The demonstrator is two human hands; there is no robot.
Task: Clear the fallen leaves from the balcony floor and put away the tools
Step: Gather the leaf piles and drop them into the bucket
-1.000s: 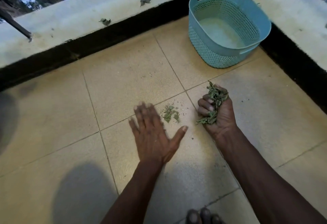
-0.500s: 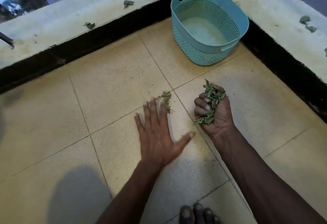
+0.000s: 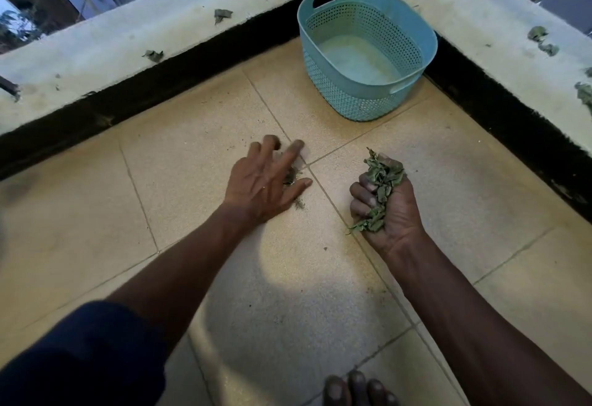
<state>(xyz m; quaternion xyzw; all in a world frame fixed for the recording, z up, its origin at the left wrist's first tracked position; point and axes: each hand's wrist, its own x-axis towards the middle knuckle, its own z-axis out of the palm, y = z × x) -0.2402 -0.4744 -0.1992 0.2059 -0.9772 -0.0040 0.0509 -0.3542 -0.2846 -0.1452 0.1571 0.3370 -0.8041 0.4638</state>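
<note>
The tiled balcony floor [image 3: 192, 181] fills the frame, and a teal basket [image 3: 352, 101] stands in the upper-right corner. At centre right, the right hand [image 3: 397, 210] is clenched around a bunch of leaves [image 3: 382, 181]. At centre, the left hand [image 3: 262, 187] lies spread, fingers apart, over leaf crumbs [image 3: 291, 178]. These look dry, weightless and brittle, so they are probably better raked together and scooped than pinched.

Right hand [image 3: 389, 210] grips leaves [image 3: 381, 181]; left hand [image 3: 266, 181] spread on floor [image 3: 192, 162].
</note>
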